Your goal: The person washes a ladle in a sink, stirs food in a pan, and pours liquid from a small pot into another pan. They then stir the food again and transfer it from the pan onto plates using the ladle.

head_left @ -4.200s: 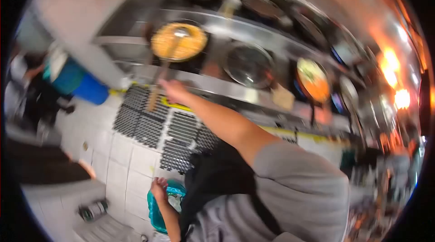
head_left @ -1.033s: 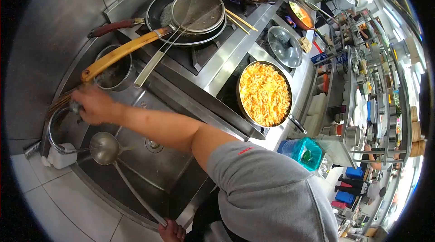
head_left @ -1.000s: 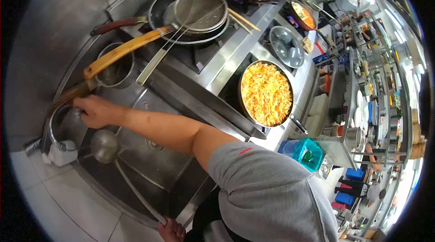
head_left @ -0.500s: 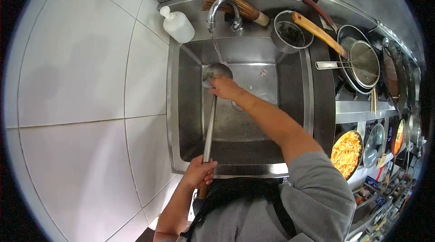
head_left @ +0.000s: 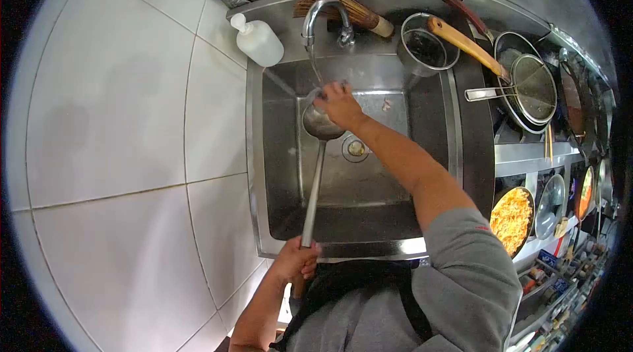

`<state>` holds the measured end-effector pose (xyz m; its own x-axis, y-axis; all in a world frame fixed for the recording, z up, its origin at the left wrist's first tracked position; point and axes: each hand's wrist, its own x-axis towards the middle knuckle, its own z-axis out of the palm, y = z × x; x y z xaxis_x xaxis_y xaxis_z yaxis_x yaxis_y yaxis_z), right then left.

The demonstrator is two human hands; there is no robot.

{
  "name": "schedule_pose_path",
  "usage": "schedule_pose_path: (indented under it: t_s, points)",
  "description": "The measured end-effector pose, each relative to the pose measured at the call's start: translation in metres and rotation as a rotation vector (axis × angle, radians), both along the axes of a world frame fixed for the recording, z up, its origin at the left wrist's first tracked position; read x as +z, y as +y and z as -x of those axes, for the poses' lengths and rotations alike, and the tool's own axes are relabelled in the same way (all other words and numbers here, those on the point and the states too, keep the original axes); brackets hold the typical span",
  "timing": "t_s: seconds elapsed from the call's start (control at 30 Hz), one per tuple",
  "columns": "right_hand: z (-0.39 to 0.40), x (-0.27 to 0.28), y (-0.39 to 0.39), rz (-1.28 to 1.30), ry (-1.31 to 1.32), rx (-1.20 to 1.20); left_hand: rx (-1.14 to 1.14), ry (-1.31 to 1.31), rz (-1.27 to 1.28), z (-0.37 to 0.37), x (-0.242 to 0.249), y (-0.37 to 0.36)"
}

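A long-handled metal ladle (head_left: 323, 125) reaches over the sink (head_left: 356, 184), its round bowl under the curved faucet (head_left: 326, 8). Water runs from the spout toward the bowl. My left hand (head_left: 297, 260) is wrapped round the lower handle at the sink's front edge. At the far rim of the bowl, my right hand (head_left: 339, 105) has its fingers bent in the stream; whether they hold anything is hidden. The drain (head_left: 356, 148) shows to the right of the bowl, with pale scraps near it.
A white pump bottle (head_left: 259, 41) stands at the back left, and a bristle brush (head_left: 356, 12) lies behind the faucet. A metal pot (head_left: 425, 58) sits at the back right corner. Farther right are a strainer (head_left: 534, 90) and a pan of orange food (head_left: 512, 220).
My right hand has moved from inside the ladle bowl up and right to its far rim. The bowl has shifted slightly right and toward me, and the drain now shows.
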<state>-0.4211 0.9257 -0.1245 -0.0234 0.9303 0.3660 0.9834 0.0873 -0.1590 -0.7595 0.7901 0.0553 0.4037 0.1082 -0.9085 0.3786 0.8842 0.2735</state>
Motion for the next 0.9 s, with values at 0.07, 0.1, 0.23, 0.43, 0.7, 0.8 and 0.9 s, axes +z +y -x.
schedule_pose_path:
  t_s: [0.07, 0.1, 0.23, 0.43, 0.7, 0.8, 0.9]
  points:
    - [-0.006, -0.007, 0.025, -0.053, 0.410, -0.123, -0.039, 0.009, -0.064, 0.000, 0.002, 0.003]
    - [-0.010, -0.012, 0.035, -0.095, 0.825, -0.245, -0.077, 0.024, -0.118, 0.003, 0.004, 0.003]
    - [-0.031, 0.022, 0.051, 0.320, 0.444, 0.177, -0.426, 0.186, -0.420, 0.005, 0.009, 0.027]
    - [-0.028, 0.045, 0.067, 0.319, 0.118, 0.502, -0.515, 0.249, -0.589, -0.001, 0.027, 0.049]
    - [0.037, -0.014, 0.000, 0.045, 2.652, -0.407, -0.518, 0.171, -0.975, 0.000, -0.043, 0.019]
    - [0.054, 0.032, -0.045, 0.118, 2.883, -0.285, -0.267, 0.042, -0.452, -0.012, -0.066, 0.016]
    - [0.081, 0.047, -0.073, 0.215, 2.710, -0.313, -0.699, 0.264, -1.282, -0.033, -0.089, 0.001]
